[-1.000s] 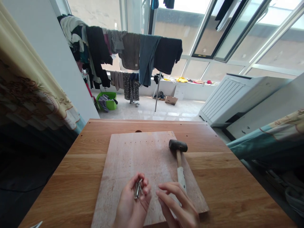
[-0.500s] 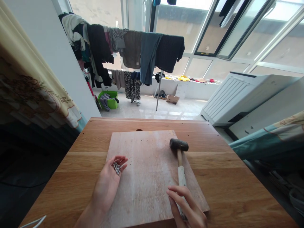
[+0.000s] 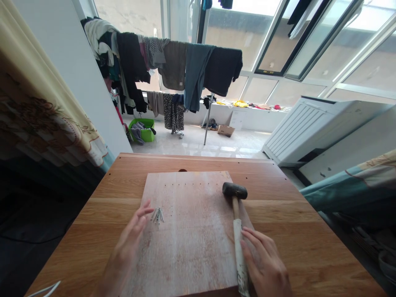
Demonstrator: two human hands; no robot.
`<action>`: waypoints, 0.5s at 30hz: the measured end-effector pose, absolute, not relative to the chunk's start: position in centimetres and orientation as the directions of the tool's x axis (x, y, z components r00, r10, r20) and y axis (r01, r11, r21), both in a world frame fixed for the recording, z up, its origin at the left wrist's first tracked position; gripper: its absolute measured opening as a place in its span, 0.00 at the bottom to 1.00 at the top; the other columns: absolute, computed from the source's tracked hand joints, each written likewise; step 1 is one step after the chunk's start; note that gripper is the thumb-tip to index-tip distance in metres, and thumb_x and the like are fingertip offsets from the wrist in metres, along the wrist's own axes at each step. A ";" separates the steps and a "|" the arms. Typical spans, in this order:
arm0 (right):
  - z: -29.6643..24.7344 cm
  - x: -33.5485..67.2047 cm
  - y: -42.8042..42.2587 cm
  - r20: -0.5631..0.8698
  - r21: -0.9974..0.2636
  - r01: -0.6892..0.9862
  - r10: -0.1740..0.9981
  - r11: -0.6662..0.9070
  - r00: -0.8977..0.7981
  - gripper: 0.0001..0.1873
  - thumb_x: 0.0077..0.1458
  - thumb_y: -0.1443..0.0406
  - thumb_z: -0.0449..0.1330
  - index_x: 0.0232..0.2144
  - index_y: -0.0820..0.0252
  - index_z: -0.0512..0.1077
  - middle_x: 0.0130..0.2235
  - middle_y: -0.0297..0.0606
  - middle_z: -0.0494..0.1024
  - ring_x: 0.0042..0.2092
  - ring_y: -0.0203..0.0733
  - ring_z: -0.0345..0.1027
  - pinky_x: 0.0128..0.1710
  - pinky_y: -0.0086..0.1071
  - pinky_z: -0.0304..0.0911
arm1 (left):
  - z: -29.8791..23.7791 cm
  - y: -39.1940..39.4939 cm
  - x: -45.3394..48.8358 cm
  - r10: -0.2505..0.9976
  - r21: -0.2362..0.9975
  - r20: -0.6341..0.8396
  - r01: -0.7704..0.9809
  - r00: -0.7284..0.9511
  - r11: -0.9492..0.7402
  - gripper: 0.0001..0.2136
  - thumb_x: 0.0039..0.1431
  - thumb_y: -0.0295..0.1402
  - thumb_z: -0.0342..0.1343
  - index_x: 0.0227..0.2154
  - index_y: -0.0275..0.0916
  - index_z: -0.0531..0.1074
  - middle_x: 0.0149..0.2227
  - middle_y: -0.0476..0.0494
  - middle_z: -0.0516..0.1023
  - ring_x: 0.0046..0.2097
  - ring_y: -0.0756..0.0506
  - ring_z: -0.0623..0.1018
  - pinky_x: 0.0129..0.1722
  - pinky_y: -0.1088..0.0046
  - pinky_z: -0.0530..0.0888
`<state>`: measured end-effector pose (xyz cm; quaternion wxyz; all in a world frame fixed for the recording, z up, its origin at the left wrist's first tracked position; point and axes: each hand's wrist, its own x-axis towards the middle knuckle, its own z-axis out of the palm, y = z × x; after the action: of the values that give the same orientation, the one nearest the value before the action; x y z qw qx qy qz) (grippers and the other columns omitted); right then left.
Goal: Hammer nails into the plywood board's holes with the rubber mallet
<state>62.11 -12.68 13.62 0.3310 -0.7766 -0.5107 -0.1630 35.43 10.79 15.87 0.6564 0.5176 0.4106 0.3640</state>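
Note:
A pale wooden board (image 3: pixel 192 239) lies on a brown wooden table (image 3: pixel 291 231). Several small metal nails (image 3: pixel 158 214) rest in a loose bunch on the board's left part. My left hand (image 3: pixel 130 243) hovers open just beside them, fingers stretched out, holding nothing. A black-headed mallet (image 3: pixel 236 218) lies on the board's right side, with its pale handle pointing toward me. My right hand (image 3: pixel 266 264) lies flat and open right beside the handle, its fingers touching or nearly touching it, not wrapped round it.
A row of small holes (image 3: pixel 185 184) runs along the board's far edge. Behind the table stand a clothes rack (image 3: pixel 185 70) hung with garments, a green basket (image 3: pixel 141 130) and a white appliance (image 3: pixel 309 123). Curtains hang at the left and right.
My left hand carried the nails to the board's left part, set them down and opened. My right hand slid to the mallet handle.

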 end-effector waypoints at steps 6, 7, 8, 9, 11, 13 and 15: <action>11.1 62.3 -13.1 0.381 -0.386 0.800 0.711 -0.458 0.591 0.28 0.68 0.50 0.55 0.64 0.55 0.65 0.61 0.50 0.75 0.61 0.60 0.71 0.53 0.56 0.74 | 13.8 10.2 32.1 0.920 0.938 -0.004 0.321 0.392 -0.132 0.17 0.65 0.51 0.54 0.42 0.44 0.77 0.61 0.40 0.75 0.64 0.34 0.73 0.63 0.52 0.73; 11.0 61.9 -13.0 0.356 -0.398 0.789 0.714 -0.468 0.603 0.28 0.68 0.51 0.55 0.66 0.53 0.62 0.64 0.49 0.72 0.63 0.60 0.69 0.55 0.57 0.73 | 13.6 10.0 31.8 0.928 0.905 0.040 0.380 0.372 -0.192 0.17 0.65 0.51 0.54 0.42 0.44 0.77 0.60 0.41 0.75 0.63 0.34 0.74 0.61 0.54 0.74; 11.0 61.5 -12.8 0.338 -0.408 0.783 0.720 -0.469 0.607 0.29 0.68 0.53 0.55 0.67 0.51 0.60 0.67 0.48 0.69 0.65 0.59 0.67 0.56 0.57 0.72 | 13.4 9.8 31.5 0.933 0.865 0.080 0.440 0.352 -0.240 0.17 0.64 0.51 0.55 0.42 0.45 0.77 0.60 0.42 0.75 0.62 0.35 0.75 0.60 0.54 0.75; 11.0 61.1 -12.5 0.331 -0.415 0.780 0.720 -0.469 0.609 0.29 0.68 0.54 0.55 0.67 0.50 0.60 0.69 0.47 0.67 0.66 0.59 0.65 0.58 0.57 0.72 | 13.3 9.6 31.3 0.935 0.823 0.115 0.495 0.335 -0.279 0.16 0.64 0.51 0.54 0.42 0.46 0.77 0.60 0.43 0.74 0.61 0.35 0.75 0.60 0.54 0.75; 11.2 60.4 -11.9 0.346 -0.426 0.771 0.702 -0.473 0.622 0.27 0.67 0.54 0.54 0.65 0.50 0.63 0.70 0.48 0.64 0.67 0.61 0.64 0.58 0.58 0.71 | 13.1 9.2 31.1 0.931 0.750 0.174 0.570 0.321 -0.337 0.16 0.66 0.50 0.52 0.44 0.47 0.76 0.61 0.44 0.73 0.61 0.36 0.75 0.61 0.53 0.74; 11.4 60.0 -11.5 0.356 -0.437 0.756 0.678 -0.487 0.643 0.25 0.67 0.53 0.54 0.63 0.51 0.66 0.69 0.50 0.64 0.67 0.63 0.64 0.57 0.60 0.71 | 13.0 8.8 31.1 0.913 0.696 0.234 0.598 0.335 -0.398 0.15 0.68 0.48 0.50 0.46 0.47 0.75 0.61 0.43 0.71 0.62 0.36 0.74 0.62 0.52 0.73; 11.4 60.2 -11.3 0.348 -0.448 0.750 0.678 -0.486 0.647 0.26 0.68 0.51 0.53 0.63 0.51 0.66 0.68 0.51 0.66 0.67 0.63 0.64 0.56 0.62 0.71 | 12.9 8.5 31.0 0.889 0.654 0.282 0.606 0.362 -0.454 0.15 0.69 0.46 0.49 0.49 0.47 0.73 0.62 0.42 0.71 0.62 0.36 0.74 0.63 0.52 0.72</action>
<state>60.20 -11.33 11.37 0.2905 -0.8598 -0.4153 -0.0619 31.00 8.48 12.92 0.2267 0.7935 0.4707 0.3120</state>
